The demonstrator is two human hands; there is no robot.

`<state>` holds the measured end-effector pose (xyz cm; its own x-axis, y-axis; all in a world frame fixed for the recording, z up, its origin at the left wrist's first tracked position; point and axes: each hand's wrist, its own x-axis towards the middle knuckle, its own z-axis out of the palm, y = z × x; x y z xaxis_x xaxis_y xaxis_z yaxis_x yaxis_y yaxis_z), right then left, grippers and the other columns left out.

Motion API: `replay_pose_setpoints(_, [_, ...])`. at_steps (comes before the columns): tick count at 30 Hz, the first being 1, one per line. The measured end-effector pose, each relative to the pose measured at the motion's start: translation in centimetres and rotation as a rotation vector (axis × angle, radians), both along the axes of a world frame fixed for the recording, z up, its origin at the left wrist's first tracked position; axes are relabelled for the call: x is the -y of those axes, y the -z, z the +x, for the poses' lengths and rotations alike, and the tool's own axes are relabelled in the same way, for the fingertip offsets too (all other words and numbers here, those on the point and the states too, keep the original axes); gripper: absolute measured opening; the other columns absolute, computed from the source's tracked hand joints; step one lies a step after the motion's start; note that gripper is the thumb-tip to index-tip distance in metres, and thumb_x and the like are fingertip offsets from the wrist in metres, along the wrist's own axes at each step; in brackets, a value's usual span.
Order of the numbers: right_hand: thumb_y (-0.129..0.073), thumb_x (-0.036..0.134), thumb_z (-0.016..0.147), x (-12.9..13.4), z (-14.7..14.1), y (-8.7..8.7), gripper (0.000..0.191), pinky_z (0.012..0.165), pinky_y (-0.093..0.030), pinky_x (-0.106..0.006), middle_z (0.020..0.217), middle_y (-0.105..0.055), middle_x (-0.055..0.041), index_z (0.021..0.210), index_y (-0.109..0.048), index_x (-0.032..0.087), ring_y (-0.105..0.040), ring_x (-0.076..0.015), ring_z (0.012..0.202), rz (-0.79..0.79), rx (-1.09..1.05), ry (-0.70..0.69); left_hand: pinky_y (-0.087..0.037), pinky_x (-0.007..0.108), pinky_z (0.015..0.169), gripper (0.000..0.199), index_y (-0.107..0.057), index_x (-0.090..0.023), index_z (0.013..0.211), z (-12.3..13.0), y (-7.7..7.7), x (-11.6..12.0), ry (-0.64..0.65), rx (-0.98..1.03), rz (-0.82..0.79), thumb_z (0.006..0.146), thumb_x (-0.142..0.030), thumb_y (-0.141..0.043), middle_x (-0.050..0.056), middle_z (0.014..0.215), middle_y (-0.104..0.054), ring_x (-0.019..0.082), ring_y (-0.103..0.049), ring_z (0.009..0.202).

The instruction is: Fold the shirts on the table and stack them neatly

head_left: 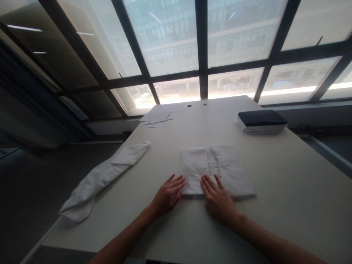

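Note:
A white garment, folded into a flat rectangle, lies on the table in front of me. Its two side panels are turned inward, and a narrow gap with a seam shows between them. My left hand rests at its near left edge, fingers stretched out and fingertips touching the cloth. Flat on the near middle of the garment, close to the gap, lies my right hand with its fingers extended. Neither hand grips anything. The cloth under the fingers is hidden.
Another white cloth piece, long and loosely folded, lies along the table's left edge. At the back right is a stack of folded dark and white cloth. Paper sheets lie at the back left. Windows stand behind the white table.

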<state>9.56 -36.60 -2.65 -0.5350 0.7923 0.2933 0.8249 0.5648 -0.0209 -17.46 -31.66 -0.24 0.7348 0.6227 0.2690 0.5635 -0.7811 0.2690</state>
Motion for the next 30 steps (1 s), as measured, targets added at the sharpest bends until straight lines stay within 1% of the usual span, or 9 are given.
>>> replay_pose_setpoints(3, [-0.056,0.041,0.091,0.4,-0.4,-0.6,0.069,0.125,-0.015,-0.049,0.154,-0.043,-0.0221,0.147,-0.048,0.001,-0.034,-0.0337,0.147,-0.05,-0.038,0.018,-0.031,0.048,0.122,0.045,-0.05,-0.02,0.147,2.3,-1.7,-3.0,-0.061,0.025,0.008,0.103,-0.023,-0.037,0.009,0.151,-0.052,0.02,-0.039,0.146])
replay_pose_setpoints(5, [-0.056,0.045,0.092,0.4,-0.6,-0.7,0.071,0.124,-0.02,-0.047,0.154,-0.042,-0.0226,0.146,-0.049,0.0,-0.035,-0.0338,0.147,-0.077,-0.064,0.026,-0.028,0.046,0.123,0.049,-0.041,-0.018,0.153,4.5,-1.9,-5.3,-0.075,-0.043,-0.011,0.105,-0.031,-0.036,0.011,0.158,-0.041,0.021,-0.029,0.15])
replay_pose_setpoints(10, [-0.058,0.048,0.091,0.3,-0.5,-0.3,0.075,0.121,-0.028,-0.042,0.156,-0.039,-0.0225,0.147,-0.048,0.0,-0.034,-0.034,0.147,-0.139,-0.11,0.036,-0.018,0.058,0.122,0.064,-0.03,-0.019,0.158,8.5,0.9,-8.4,-0.203,-0.287,-0.077,0.104,-0.053,-0.033,0.014,0.166,-0.022,0.031,-0.013,0.154])
replay_pose_setpoints(13, [-0.059,0.048,0.09,0.2,-0.5,-0.2,0.076,0.122,-0.027,-0.041,0.156,-0.038,-0.0225,0.148,-0.046,-0.001,-0.033,-0.0337,0.147,-0.163,-0.123,0.022,-0.015,0.055,0.123,0.067,-0.028,-0.018,0.159,9.0,2.5,-9.2,-0.294,-0.303,-0.076,0.104,-0.057,-0.024,0.014,0.167,-0.016,0.03,-0.011,0.155])
replay_pose_setpoints(17, [-0.059,0.047,0.09,0.1,-0.5,-0.3,0.077,0.122,-0.026,-0.042,0.157,-0.036,-0.0245,0.148,-0.045,-0.002,-0.032,-0.0345,0.148,-0.175,-0.123,0.017,-0.015,0.053,0.124,0.065,-0.029,-0.021,0.159,8.8,2.8,-12.0,-0.361,-0.296,-0.056,0.104,-0.057,-0.022,0.01,0.167,-0.018,0.029,-0.012,0.155])
replay_pose_setpoints(21, [-0.059,0.046,0.09,0.0,-0.5,-0.5,0.076,0.122,-0.027,-0.043,0.156,-0.037,-0.0245,0.148,-0.045,-0.002,-0.033,-0.0346,0.147,-0.183,-0.126,0.023,-0.018,0.059,0.121,0.062,-0.032,-0.023,0.158,9.1,2.2,-15.2,-0.414,-0.321,-0.092,0.105,-0.053,-0.021,0.009,0.165,-0.027,0.031,-0.019,0.153])
replay_pose_setpoints(24, [-0.059,0.046,0.09,0.0,-0.6,-0.7,0.076,0.122,-0.026,-0.043,0.156,-0.038,-0.0246,0.148,-0.046,-0.002,-0.033,-0.0347,0.147,-0.19,-0.121,0.02,-0.012,0.066,0.12,0.06,-0.036,-0.022,0.156,10.3,2.0,-15.9,-0.463,-0.331,-0.045,0.105,-0.049,-0.021,0.011,0.164,-0.03,0.034,-0.022,0.152])
replay_pose_setpoints(26, [-0.059,0.046,0.09,-0.1,-0.7,-0.7,0.077,0.123,-0.025,-0.042,0.156,-0.038,-0.0249,0.148,-0.045,-0.002,-0.032,-0.0346,0.148,-0.189,-0.12,0.022,-0.008,0.066,0.12,0.059,-0.034,-0.02,0.157,11.8,2.1,-15.4,-0.419,-0.311,0.017,0.106,-0.045,-0.02,0.012,0.164,-0.029,0.033,-0.019,0.153])
replay_pose_setpoints(30, [-0.058,0.047,0.09,-0.1,-0.7,-0.6,0.077,0.123,-0.024,-0.043,0.157,-0.036,-0.0251,0.149,-0.045,-0.001,-0.031,-0.0342,0.148,-0.177,-0.119,0.027,-0.016,0.061,0.121,0.058,-0.027,-0.022,0.159,14.8,2.5,-14.1,-0.194,-0.297,0.012,0.106,-0.044,-0.018,0.008,0.166,-0.025,0.029,-0.017,0.154])
